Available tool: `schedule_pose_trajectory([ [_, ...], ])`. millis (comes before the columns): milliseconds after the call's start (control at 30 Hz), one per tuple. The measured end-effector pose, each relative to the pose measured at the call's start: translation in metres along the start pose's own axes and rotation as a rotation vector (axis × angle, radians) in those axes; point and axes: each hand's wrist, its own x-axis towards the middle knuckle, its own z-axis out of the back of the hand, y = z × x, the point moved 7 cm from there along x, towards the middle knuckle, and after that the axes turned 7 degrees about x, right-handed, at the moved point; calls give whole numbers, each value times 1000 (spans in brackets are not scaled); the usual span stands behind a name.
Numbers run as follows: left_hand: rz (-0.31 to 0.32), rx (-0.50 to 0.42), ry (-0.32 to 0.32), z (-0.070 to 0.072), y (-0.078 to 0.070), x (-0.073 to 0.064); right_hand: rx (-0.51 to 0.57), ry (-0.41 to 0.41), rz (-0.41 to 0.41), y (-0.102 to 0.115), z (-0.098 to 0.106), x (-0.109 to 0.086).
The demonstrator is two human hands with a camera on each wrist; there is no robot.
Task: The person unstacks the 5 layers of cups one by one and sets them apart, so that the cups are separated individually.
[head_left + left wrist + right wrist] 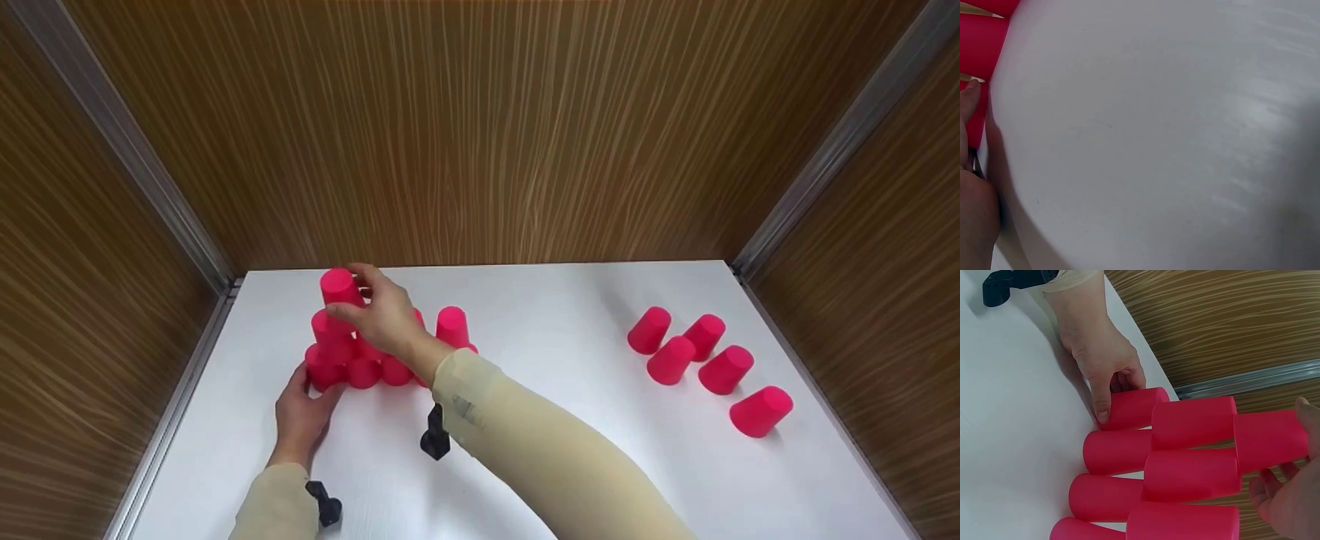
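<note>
Upside-down pink cups stand in a stepped stack on the left of the white table. My right hand point(386, 315) grips the top cup point(337, 285), thumb on the near side and fingers behind. In the right wrist view this cup point(1269, 439) sits end-on against two second-row cups, one of them the leftmost second-row cup point(1193, 421). Low at the stack's left end, my left hand point(300, 416) holds the leftmost bottom cup point(1131, 408) between thumb and fingers. My right hand and forearm hide part of the stack; another second-row cup point(452, 326) shows beyond the wrist.
Several more pink cups, one of them a cup point(761, 412) nearest the front, stand upside down and apart on the right of the white table point(540, 315). Wood-grain panels point(480, 135) wall in the back and both sides.
</note>
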Motion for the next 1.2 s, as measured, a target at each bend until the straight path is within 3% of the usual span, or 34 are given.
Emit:
schedule_pose_trajectory([
  [233,-11,-5,0,0,-2,-1,19,-13,-20,-4,1,0],
  [633,-31,-9,-2,1,-3,-2,32,-14,88,3,15,-10],
  [900,-55,-1,-10,0,-6,2,97,-78,237,-8,65,-23],
  [1200,-57,-21,3,-4,-2,3,147,-207,306,-44,134,-58],
])
